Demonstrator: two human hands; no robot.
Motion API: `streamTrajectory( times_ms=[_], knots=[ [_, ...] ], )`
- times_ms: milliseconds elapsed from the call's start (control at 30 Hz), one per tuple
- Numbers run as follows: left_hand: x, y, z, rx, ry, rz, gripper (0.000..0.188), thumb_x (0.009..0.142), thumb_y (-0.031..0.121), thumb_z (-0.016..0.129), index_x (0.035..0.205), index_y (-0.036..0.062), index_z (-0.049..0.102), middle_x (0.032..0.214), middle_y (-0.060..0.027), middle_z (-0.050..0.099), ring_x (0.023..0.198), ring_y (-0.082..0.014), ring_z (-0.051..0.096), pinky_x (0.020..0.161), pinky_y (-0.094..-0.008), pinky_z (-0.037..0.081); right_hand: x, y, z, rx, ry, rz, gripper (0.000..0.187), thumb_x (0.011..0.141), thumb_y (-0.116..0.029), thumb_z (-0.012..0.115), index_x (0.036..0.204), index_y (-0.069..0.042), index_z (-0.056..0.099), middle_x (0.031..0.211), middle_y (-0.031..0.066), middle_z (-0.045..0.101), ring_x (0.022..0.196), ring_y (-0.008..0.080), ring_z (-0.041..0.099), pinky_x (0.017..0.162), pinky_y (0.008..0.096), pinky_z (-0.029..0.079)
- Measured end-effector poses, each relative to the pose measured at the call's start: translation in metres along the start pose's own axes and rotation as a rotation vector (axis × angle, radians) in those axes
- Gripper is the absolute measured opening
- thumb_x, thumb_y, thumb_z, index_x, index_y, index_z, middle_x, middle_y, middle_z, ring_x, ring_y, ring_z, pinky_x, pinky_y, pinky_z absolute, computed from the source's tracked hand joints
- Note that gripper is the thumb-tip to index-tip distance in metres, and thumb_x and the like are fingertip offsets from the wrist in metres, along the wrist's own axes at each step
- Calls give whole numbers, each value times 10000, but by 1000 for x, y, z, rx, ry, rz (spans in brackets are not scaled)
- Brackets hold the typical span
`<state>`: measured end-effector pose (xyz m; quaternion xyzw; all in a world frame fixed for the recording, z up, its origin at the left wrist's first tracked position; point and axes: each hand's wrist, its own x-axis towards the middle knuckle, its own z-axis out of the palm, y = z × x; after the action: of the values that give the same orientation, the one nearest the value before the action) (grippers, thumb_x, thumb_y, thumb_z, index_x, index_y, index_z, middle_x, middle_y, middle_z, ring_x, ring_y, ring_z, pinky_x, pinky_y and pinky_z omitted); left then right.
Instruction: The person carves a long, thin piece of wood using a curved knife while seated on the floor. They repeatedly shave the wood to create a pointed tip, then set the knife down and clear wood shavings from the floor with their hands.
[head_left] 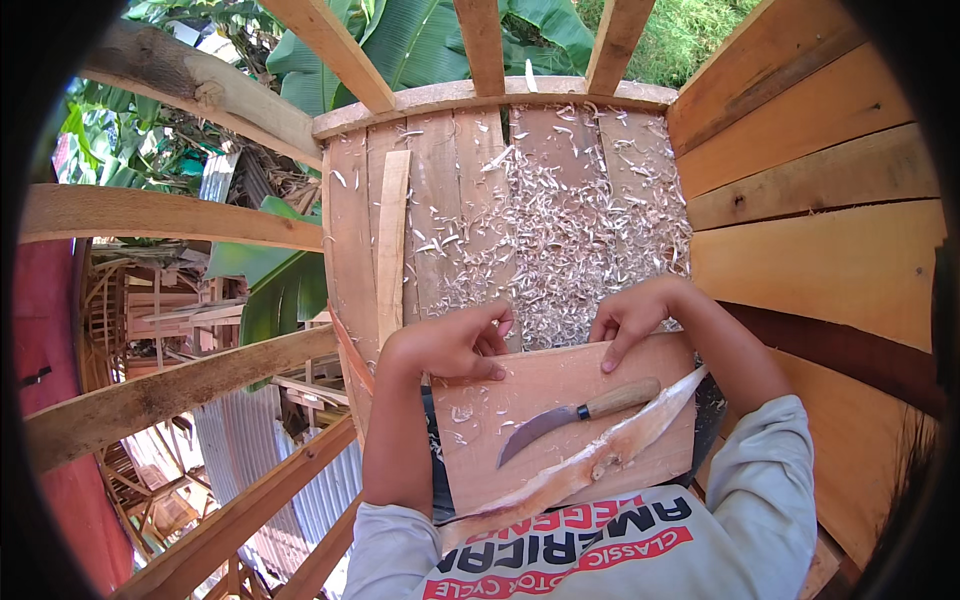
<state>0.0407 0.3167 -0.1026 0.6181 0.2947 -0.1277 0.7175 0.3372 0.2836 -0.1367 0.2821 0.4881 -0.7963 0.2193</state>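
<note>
A flat wooden board (480, 405) lies across my lap. At its far edge, my left hand (478, 345) grips the left part, thumb on top and fingers curled over. My right hand (637, 318) holds the same edge farther right, its thumb pressed on the board. Between my forearms a knife (540, 428) with a curved blade and a wooden handle rests on the board, handle pointing right. Nearer my body, a long, tapering pale piece of wood (640, 432) with a brownish knot lies diagonally, touched by neither hand.
Curled shavings (580, 230) cover much of the plank floor (350, 200) ahead. A loose wooden strip (393, 240) lies there on the left. Plank walling (810, 240) rises at right; spaced wooden rails (180, 215) stand at left, with corrugated sheets (250, 470) and stacked timber beyond.
</note>
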Motion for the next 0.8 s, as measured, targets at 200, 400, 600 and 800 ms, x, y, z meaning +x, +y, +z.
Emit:
streamTrajectory(
  times_ms=[200, 400, 600, 800],
  knots=[
    [6, 3, -8, 56, -41, -81, 462, 757, 88, 770, 1051, 52, 416, 960, -99, 626, 821, -128, 599, 707, -290, 510, 0, -2, -1, -73, 74, 17, 387, 820, -247, 752, 1091, 14, 664, 938, 78, 714, 798, 92, 652, 686, 240, 520],
    [1, 24, -5, -46, -38, -228, 516, 746, 108, 780, 1129, 56, 439, 951, -77, 605, 778, -118, 587, 585, -263, 494, -6, -4, 7, -126, 115, 46, 450, 744, -359, 793, 1052, -47, 691, 901, 72, 709, 788, 137, 661, 691, 284, 524],
    [-2, 23, -5, 59, -34, -115, 487, 722, 134, 807, 1088, 55, 496, 923, -79, 613, 751, -118, 592, 602, -258, 501, -22, -25, 31, -208, 233, 60, 524, 674, -323, 847, 1060, -20, 662, 940, 110, 701, 845, 200, 665, 742, 321, 530],
    [-2, 24, -2, 108, -146, -113, 500, 707, 166, 825, 1078, 46, 512, 959, -103, 645, 759, -143, 639, 665, -275, 510, -18, -27, 48, -310, 265, 43, 577, 631, -334, 857, 1075, -27, 654, 984, 149, 689, 915, 267, 658, 808, 348, 509]
  ],
)
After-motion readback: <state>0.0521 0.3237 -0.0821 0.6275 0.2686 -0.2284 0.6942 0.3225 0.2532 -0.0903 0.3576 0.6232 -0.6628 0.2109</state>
